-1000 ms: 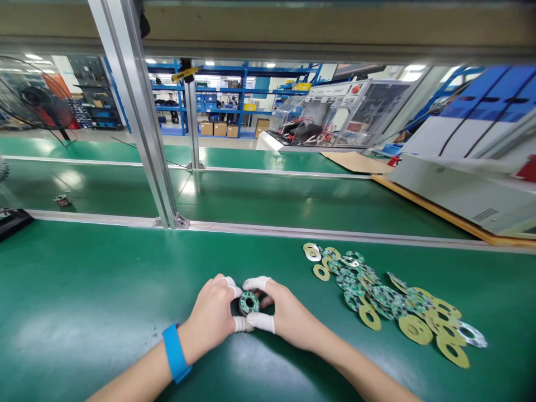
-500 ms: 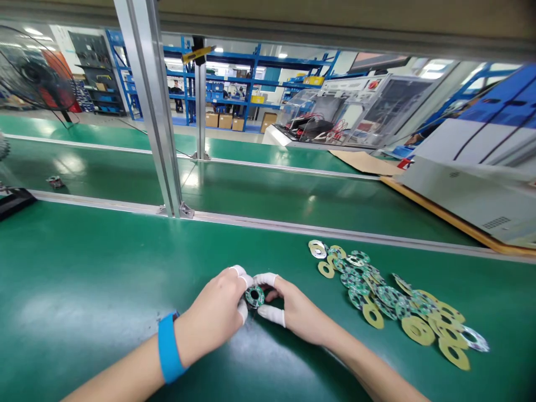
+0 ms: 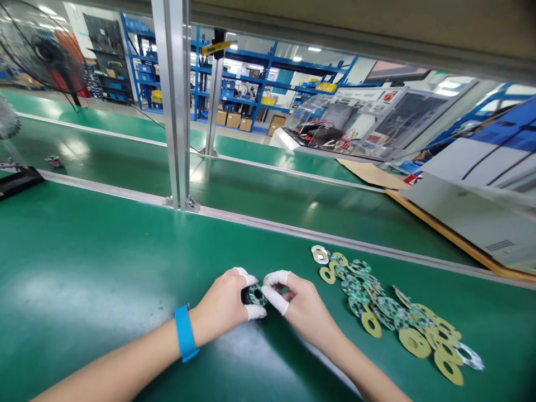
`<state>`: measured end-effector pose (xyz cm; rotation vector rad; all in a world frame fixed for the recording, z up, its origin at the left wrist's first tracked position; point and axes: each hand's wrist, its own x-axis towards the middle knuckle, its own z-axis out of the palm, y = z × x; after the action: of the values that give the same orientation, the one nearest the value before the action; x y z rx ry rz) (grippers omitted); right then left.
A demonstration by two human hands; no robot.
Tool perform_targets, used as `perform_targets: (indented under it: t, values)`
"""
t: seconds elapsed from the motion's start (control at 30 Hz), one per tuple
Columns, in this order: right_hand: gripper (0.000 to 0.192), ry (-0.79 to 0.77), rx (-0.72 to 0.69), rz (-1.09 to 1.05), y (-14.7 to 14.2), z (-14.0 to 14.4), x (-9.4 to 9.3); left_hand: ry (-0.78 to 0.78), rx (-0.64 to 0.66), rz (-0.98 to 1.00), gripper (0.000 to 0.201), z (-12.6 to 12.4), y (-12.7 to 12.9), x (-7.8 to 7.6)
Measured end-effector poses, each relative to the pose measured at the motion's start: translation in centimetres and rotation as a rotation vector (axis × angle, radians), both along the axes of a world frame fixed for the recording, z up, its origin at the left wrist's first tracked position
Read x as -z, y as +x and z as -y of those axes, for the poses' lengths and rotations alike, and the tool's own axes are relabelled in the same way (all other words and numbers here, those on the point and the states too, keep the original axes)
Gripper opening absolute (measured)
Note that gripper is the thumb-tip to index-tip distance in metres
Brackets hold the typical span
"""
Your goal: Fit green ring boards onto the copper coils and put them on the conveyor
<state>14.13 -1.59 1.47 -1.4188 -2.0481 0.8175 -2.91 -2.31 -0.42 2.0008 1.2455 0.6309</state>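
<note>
My left hand [image 3: 224,298], with white finger cots and a blue wristband, grips a small ring-shaped circuit board [image 3: 257,295] between thumb and fingers. The board is green with a dark round hole and faces up toward me. A dark body shows behind its left edge, mostly hidden by the hand. At the board's right edge, my right hand [image 3: 295,298] has its white-covered thumb and forefinger pinched together. Whether anything lies between those fingertips cannot be made out.
To the right lies a pile of ring-shaped boards [image 3: 387,307], green and yellow sides showing. Behind the green table [image 3: 104,251] runs a metal rail [image 3: 268,224] with an upright post [image 3: 176,111]. A grey-white cabinet [image 3: 481,223] stands at the right.
My right thumb and forefinger have come from spread around the board to pinched at its right edge. The left hand keeps its hold. The camera view has tilted and shifted slightly.
</note>
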Motion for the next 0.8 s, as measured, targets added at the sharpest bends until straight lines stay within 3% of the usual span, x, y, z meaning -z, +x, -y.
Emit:
perform_targets:
  t: [0.13, 0.23, 0.33, 0.5, 0.8]
  values:
    - [0.015, 0.008, -0.008, 0.014, 0.5, -0.1, -0.5, 0.025, -0.012, -0.024, 0.031, 0.3, -0.2, -0.7]
    - [0.025, -0.179, -0.088, -0.066, 1.4, -0.4, -0.3, 0.156, -0.03, -0.084, 0.031, 1.1, 0.0, -1.3]
    - [0.038, -0.34, -0.199, -0.138, 1.8, -0.6, 0.4, 0.331, 0.067, -0.269, 0.024, 2.1, 0.5, -1.2]
    - [0.033, -0.321, -0.171, -0.194, 1.1, -0.2, 1.5, 0.564, 0.203, -0.474, 0.02, 2.9, 1.2, -0.3]
    - [0.027, -0.325, -0.093, -0.282, 0.4, -0.2, 1.6, 0.794, 0.253, -0.558, 0.018, 3.2, 0.7, 0.8]
